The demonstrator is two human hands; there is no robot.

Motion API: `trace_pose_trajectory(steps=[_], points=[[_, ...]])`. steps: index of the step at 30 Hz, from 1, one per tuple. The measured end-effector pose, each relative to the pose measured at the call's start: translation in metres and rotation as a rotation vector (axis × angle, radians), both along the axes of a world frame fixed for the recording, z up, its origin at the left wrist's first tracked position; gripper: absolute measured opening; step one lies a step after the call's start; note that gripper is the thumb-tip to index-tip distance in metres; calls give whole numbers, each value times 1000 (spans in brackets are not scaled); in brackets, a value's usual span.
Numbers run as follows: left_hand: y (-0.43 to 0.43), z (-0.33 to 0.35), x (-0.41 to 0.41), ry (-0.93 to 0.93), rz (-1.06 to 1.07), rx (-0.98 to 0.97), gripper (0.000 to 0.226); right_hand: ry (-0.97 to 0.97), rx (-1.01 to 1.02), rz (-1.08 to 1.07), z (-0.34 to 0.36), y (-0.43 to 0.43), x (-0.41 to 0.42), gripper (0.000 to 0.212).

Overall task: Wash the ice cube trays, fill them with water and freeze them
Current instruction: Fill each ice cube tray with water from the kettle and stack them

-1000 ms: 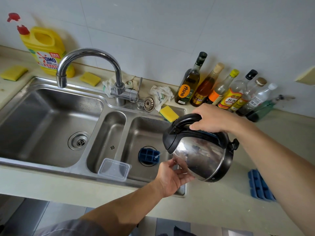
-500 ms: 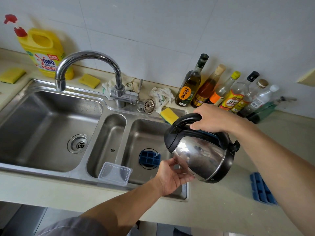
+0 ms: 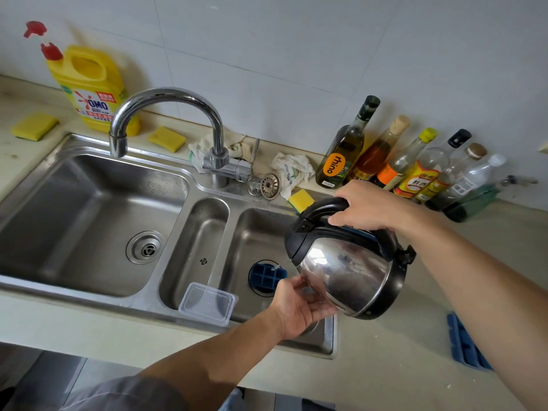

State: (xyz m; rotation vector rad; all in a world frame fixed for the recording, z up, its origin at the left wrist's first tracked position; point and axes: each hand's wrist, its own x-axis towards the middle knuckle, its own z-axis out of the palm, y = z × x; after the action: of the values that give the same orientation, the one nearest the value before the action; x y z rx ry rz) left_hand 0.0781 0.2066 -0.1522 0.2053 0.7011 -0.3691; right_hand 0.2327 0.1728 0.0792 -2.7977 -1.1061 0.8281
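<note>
A steel kettle point(image 3: 347, 274) with a black lid and handle hangs tilted over the right sink basin point(image 3: 252, 232), spout to the left. My right hand point(image 3: 364, 207) grips its handle from above. My left hand point(image 3: 296, 310) cups the kettle's underside. A thin trickle of water leaves the spout toward a blue ice cube tray point(image 3: 265, 275), which lies on the basin's drain, partly hidden by my left hand. On the counter at the right lies a second blue ice cube tray point(image 3: 464, 348), half covered by my right forearm.
A clear plastic container point(image 3: 207, 302) rests on the sink's front rim. The faucet point(image 3: 166, 96) points over the large left basin. A yellow detergent jug point(image 3: 89, 84), sponges point(image 3: 301, 200) and rags line the back edge. Several bottles point(image 3: 415, 167) stand against the wall.
The kettle has tipped a little further toward the tray, and a trickle of water now shows at its spout. Both hands keep their hold.
</note>
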Motion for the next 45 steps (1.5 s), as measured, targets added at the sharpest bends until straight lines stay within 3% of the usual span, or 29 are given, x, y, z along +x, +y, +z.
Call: trace_pose_trajectory(steps=[21,45], points=[[12,-1,-5,-4,54,2,50,37,0,68,-1,24,0,27],[-20,10,4,-9,-41,-18,54,50,-47,-40,1,-7,11,34]])
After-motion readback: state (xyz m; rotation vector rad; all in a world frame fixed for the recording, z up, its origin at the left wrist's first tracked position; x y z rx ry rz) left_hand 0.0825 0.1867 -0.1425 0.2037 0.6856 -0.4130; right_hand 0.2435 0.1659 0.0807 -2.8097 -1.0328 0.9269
